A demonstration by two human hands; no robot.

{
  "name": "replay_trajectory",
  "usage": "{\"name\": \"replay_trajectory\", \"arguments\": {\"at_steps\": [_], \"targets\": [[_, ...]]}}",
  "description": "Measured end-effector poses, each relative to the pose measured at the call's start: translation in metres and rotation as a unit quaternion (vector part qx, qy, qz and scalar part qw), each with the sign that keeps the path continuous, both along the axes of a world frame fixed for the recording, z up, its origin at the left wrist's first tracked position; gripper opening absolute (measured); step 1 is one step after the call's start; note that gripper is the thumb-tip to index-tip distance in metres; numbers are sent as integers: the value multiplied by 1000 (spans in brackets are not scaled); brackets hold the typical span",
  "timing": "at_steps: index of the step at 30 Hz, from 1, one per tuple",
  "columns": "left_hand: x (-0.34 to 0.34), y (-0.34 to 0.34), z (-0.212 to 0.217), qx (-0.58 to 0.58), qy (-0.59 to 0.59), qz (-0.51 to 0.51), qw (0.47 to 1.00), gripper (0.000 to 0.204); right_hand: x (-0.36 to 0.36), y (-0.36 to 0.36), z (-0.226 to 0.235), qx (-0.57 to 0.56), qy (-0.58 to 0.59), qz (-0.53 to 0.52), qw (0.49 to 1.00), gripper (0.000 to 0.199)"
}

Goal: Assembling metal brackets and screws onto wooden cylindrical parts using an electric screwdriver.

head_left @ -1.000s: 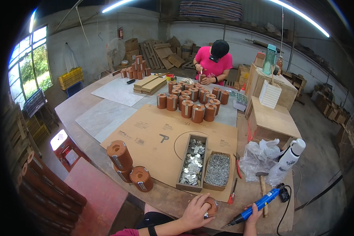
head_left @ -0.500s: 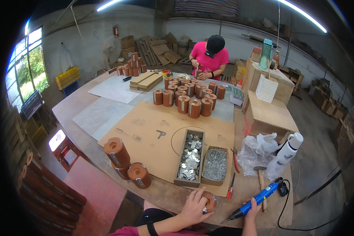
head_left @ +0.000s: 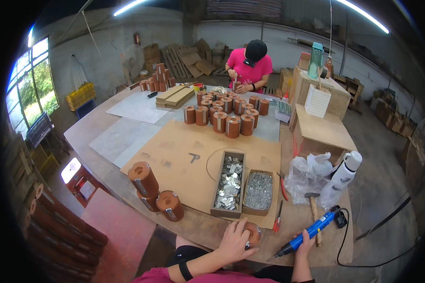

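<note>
My left hand (head_left: 233, 241) grips a reddish-brown cylinder (head_left: 254, 232) with a hole in its end, at the table's near edge. Something small and metallic shows by its fingers, too hidden to name. In my right hand (head_left: 305, 244) is a blue electric screwdriver (head_left: 312, 231), its bit pointing down-left, apart from the cylinder. Just beyond my left hand stand a long box of flat metal plates (head_left: 229, 186) and a small carton of screws or nails (head_left: 259, 191). More brown cylinders (head_left: 170, 205) with metal strips stand to the left, two of them stacked.
Red-handled pliers (head_left: 283, 186), a red-handled screwdriver (head_left: 278, 217), a hammer (head_left: 313, 207), a plastic bag (head_left: 309, 177) and a white bottle (head_left: 343, 177) lie or stand at right. The tool's black cable (head_left: 363, 265) trails right. Across the table, a person in pink (head_left: 252, 66) works behind grouped cylinders (head_left: 220, 121).
The whole view has shifted slightly. Both hands keep their holds, and the screwdriver stays beside the cylinder with little visible movement.
</note>
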State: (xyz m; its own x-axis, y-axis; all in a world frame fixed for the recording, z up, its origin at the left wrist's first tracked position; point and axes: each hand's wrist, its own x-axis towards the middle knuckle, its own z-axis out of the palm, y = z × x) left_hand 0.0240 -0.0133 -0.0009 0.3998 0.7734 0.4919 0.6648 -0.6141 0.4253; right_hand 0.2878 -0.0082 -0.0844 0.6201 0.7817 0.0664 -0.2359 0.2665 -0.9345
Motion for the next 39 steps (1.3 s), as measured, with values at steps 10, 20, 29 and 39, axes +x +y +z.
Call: {"name": "replay_trajectory", "arguments": {"at_steps": [10, 20, 29, 39], "targets": [[-22, 10, 24, -66, 70, -78, 992, 44, 1, 5, 0, 0, 22, 1, 1000, 33], [-3, -5, 1, -123, -103, -24, 987, 53, -4, 5, 13, -19, 10, 10, 1000, 30], [-11, 23, 3, -186, -171, -143, 957, 36, -2, 0, 10, -17, 2, -9, 1000, 28], [5, 21, 17, -57, -64, -138, 987, 31, -4, 2, 9, -27, -3, 7, 1000, 29]]}}
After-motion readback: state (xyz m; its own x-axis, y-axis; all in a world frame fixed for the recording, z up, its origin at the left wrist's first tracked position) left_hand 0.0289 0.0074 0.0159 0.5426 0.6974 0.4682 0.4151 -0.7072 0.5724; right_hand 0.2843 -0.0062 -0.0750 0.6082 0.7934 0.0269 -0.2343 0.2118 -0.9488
